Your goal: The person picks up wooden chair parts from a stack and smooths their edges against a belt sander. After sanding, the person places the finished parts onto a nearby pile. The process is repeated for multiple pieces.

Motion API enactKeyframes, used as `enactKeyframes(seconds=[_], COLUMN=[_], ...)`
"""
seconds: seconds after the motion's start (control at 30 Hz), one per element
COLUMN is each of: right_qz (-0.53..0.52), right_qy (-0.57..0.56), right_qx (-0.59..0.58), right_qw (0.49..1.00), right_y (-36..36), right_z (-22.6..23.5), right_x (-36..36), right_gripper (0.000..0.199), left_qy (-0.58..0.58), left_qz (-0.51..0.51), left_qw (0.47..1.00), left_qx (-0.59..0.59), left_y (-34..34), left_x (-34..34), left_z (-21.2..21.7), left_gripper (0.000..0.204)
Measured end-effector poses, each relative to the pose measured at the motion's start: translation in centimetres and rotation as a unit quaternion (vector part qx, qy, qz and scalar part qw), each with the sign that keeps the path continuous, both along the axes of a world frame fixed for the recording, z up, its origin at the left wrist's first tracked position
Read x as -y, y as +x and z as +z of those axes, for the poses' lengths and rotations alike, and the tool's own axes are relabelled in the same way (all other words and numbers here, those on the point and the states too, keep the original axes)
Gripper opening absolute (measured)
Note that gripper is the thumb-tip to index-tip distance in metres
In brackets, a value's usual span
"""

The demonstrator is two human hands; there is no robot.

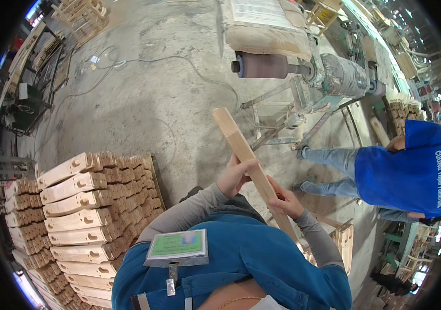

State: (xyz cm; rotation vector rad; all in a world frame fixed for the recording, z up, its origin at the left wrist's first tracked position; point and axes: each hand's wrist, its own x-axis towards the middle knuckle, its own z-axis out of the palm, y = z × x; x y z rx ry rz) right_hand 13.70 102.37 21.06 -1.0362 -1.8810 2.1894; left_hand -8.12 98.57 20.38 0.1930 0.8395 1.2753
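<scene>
A long, pale wooden bar (243, 150) with a rounded far end slants across in front of my body. Around its middle, my left hand (235, 178) grips it from the left side, thumb lying over the top. Closer to me, my right hand (285, 200) holds the same bar from the right, its fingers against the edge. The bar's near end passes down beside my right forearm, partly hidden. Beyond the bar stands a sanding machine with a brown abrasive drum (263, 66) on a horizontal shaft; the bar is apart from it.
Tall stacks of shaped wooden rails (78, 201) with oval slots stand at my left. A co-worker in a blue shirt (406, 170) bends at the right. The machine's metal frame (277, 103) rises ahead, and a cable (179, 58) crosses the concrete floor.
</scene>
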Motion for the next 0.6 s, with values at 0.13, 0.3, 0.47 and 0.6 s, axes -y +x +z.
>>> enactKeyframes(seconds=[0.13,0.3,0.47,0.6], right_qz=[-0.064,-0.128,-0.189,-0.262], right_qy=[-0.166,-0.199,-0.218,-0.291], right_qx=[-0.016,-0.039,-0.006,-0.002], right_qw=[0.984,0.971,0.957,0.920], right_y=[1.9,0.9,-1.2,-3.4], right_z=[0.8,3.3,4.8,7.1], right_x=[-2.4,-4.1,-5.6,-6.6], right_gripper=[0.077,0.080,0.075,0.076], left_qy=[0.018,0.003,-0.018,-0.025], left_qz=[0.011,-0.034,-0.104,-0.129], left_qw=[0.999,0.998,0.993,0.987], left_qx=[0.026,0.058,0.061,0.088], left_y=[-1.7,-2.6,-3.6,-4.1], left_x=[-5.5,-10.5,-13.7,-16.1], left_z=[-1.3,-2.7,-3.6,-3.4], left_gripper=[0.037,0.036,0.034,0.038])
